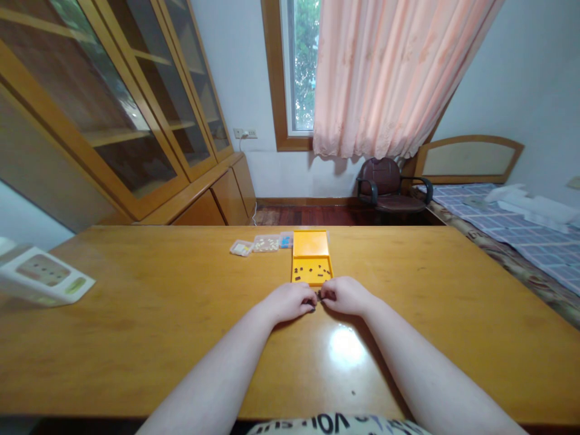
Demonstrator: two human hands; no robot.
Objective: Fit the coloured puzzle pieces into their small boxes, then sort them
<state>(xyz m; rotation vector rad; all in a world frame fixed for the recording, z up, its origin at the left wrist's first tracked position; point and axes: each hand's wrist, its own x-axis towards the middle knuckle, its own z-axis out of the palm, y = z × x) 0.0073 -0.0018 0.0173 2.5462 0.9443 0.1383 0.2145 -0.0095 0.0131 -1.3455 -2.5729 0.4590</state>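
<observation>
My left hand rests on the table just in front of an open yellow case, its fingers curled in a pinch around a small dark piece. Close beside it, my right hand is also closed, with thumb and fingers pinched on another small dark piece. The two sets of fingertips nearly meet, and they partly hide what they hold. Inside the near half of the yellow case lie several loose small dark pieces. They look like tiny building bricks, but are too small to tell for sure.
Left of the case stand a clear tray of white pieces, a smaller clear tray and a container with blue pieces. A white device occupies the table's left side. One tiny dark speck lies near the front edge.
</observation>
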